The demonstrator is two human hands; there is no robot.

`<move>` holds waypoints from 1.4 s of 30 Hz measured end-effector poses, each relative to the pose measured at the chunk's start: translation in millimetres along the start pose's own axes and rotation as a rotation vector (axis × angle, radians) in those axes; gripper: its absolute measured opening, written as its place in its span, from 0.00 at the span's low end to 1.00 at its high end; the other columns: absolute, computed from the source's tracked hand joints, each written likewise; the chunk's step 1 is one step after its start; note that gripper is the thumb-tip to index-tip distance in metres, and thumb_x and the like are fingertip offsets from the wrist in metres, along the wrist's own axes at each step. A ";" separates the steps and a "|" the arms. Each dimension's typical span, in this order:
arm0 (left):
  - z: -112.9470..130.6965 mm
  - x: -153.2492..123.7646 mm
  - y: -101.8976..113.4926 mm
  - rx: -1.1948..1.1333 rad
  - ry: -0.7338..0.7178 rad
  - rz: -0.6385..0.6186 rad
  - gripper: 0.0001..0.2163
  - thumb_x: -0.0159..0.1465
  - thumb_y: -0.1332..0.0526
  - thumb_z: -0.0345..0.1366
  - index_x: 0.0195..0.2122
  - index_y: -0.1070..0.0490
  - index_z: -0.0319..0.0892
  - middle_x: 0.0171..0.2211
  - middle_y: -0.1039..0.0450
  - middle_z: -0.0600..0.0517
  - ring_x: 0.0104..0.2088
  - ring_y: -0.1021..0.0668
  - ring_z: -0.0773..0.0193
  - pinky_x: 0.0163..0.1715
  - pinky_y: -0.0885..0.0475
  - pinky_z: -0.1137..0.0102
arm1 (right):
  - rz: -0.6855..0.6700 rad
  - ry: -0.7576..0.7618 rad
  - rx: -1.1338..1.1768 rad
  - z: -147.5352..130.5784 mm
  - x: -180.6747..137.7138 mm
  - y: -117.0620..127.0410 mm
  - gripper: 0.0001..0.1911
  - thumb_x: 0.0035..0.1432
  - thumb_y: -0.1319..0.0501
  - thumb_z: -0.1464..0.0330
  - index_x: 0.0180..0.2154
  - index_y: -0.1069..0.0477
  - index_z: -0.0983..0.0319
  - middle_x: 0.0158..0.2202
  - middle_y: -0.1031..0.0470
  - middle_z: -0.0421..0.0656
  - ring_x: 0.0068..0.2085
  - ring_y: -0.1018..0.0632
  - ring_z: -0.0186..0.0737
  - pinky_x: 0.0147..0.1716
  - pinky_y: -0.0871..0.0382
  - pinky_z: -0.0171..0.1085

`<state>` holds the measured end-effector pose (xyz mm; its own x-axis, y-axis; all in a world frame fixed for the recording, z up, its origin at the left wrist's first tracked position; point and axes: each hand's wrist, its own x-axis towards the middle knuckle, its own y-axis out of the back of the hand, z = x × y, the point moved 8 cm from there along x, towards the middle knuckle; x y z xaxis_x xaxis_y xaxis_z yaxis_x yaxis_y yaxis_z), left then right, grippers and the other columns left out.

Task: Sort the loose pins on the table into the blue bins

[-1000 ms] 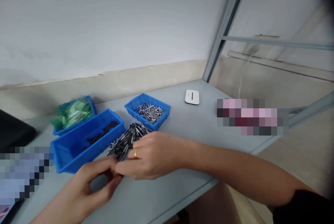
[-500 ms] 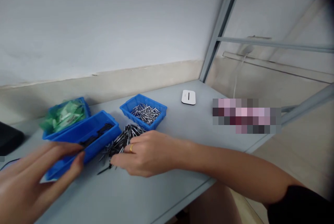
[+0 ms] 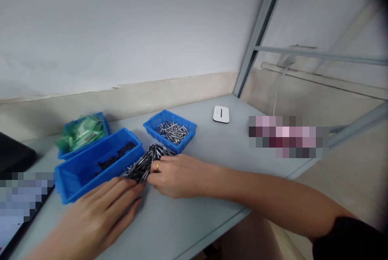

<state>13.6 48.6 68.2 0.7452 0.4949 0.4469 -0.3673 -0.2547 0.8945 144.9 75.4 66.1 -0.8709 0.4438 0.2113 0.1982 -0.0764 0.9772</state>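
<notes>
Messy screw pile [image 3: 142,167] on the desk [image 3: 172,227]
Left hand [image 3: 101,213] and right hand [image 3: 178,175] both at its edge, can't tell if either's fingers [image 3: 133,192] grip anything.

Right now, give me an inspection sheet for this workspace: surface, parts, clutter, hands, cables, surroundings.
Surface: grey tabletop, bearing a loose pile of dark and silver pieces.
Parts: dark pieces in the long blue bin; silver pieces in the small blue bin.
Clutter: green plastic in the rear-left blue bin; white device; dark object at far left.
Hands: left hand and right hand both at the pile; any grip is hidden.
Cables: pale cable hanging at right.
Surroundings: white wall behind, metal frame at right.
</notes>
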 end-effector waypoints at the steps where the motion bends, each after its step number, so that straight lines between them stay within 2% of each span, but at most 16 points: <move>1: 9.1 4.4 -1.2 0.061 -0.069 0.023 0.11 0.70 0.41 0.41 0.49 0.22 0.48 0.42 0.17 0.55 0.42 0.17 0.63 0.51 0.29 0.74 | -0.003 -0.005 0.001 1.0 0.1 -0.3 0.09 0.70 0.48 0.72 0.43 0.29 0.62 0.44 0.25 0.42 0.37 0.25 0.38 0.31 0.34 0.40; 4: 14.4 13.3 -5.0 0.145 -0.107 0.023 0.12 0.72 0.46 0.38 0.45 0.22 0.45 0.40 0.17 0.52 0.39 0.17 0.61 0.45 0.26 0.71 | -0.005 -0.011 0.008 3.1 0.1 -0.4 0.09 0.70 0.47 0.71 0.43 0.28 0.62 0.44 0.25 0.42 0.38 0.25 0.38 0.32 0.33 0.40; 7: 8.1 14.5 -5.3 0.128 -0.086 0.003 0.12 0.71 0.45 0.40 0.44 0.22 0.45 0.39 0.17 0.52 0.38 0.16 0.60 0.41 0.25 0.70 | 0.007 -0.002 0.009 3.4 -0.4 0.2 0.10 0.70 0.48 0.71 0.43 0.28 0.62 0.43 0.24 0.42 0.38 0.25 0.38 0.31 0.34 0.39; 11: 1.9 14.3 -1.2 0.102 -0.054 0.040 0.13 0.73 0.46 0.39 0.42 0.22 0.44 0.36 0.18 0.52 0.34 0.16 0.63 0.37 0.25 0.73 | 0.023 -0.007 0.002 3.3 -1.8 1.6 0.10 0.70 0.48 0.71 0.43 0.28 0.62 0.43 0.24 0.43 0.38 0.25 0.38 0.30 0.36 0.39; 17: -1.1 14.4 -0.3 0.112 -0.027 0.058 0.15 0.74 0.49 0.40 0.40 0.22 0.44 0.35 0.18 0.52 0.32 0.15 0.63 0.32 0.23 0.74 | -0.010 -0.015 0.015 3.3 -1.9 3.9 0.10 0.69 0.48 0.70 0.44 0.28 0.63 0.44 0.24 0.43 0.39 0.24 0.39 0.30 0.35 0.39; 21: -4.3 13.0 -3.5 0.089 -0.009 0.017 0.14 0.73 0.48 0.39 0.40 0.22 0.45 0.35 0.17 0.52 0.32 0.15 0.63 0.33 0.22 0.76 | -0.013 -0.022 0.017 4.5 -1.6 3.2 0.10 0.70 0.48 0.70 0.43 0.28 0.63 0.43 0.24 0.43 0.39 0.25 0.38 0.29 0.36 0.38; 26: -4.6 13.9 -0.9 0.045 0.014 0.066 0.13 0.72 0.47 0.39 0.39 0.22 0.46 0.34 0.18 0.53 0.31 0.15 0.64 0.33 0.21 0.76 | 0.020 -0.009 0.004 4.4 -1.5 1.9 0.09 0.69 0.47 0.70 0.42 0.28 0.63 0.42 0.24 0.43 0.38 0.25 0.38 0.30 0.36 0.38; 35: -21.3 -1.9 -19.9 -0.080 0.029 -0.081 0.11 0.70 0.44 0.39 0.48 0.23 0.47 0.42 0.17 0.51 0.38 0.14 0.63 0.43 0.20 0.76 | -0.020 -0.031 0.008 5.7 -0.3 1.4 0.11 0.70 0.49 0.70 0.43 0.28 0.63 0.43 0.24 0.42 0.40 0.24 0.40 0.30 0.35 0.40; 42: -22.1 -0.7 -16.2 -0.121 0.055 -0.056 0.10 0.69 0.41 0.39 0.47 0.22 0.48 0.41 0.16 0.51 0.37 0.14 0.63 0.43 0.21 0.77 | -0.032 -0.028 0.016 5.1 -1.1 2.8 0.11 0.70 0.48 0.71 0.44 0.28 0.63 0.43 0.24 0.44 0.40 0.24 0.40 0.31 0.35 0.39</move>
<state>6.7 70.8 53.6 0.7361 0.5513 0.3927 -0.3929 -0.1245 0.9111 148.7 79.3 68.5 -0.8640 0.4708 0.1786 0.1771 -0.0478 0.9830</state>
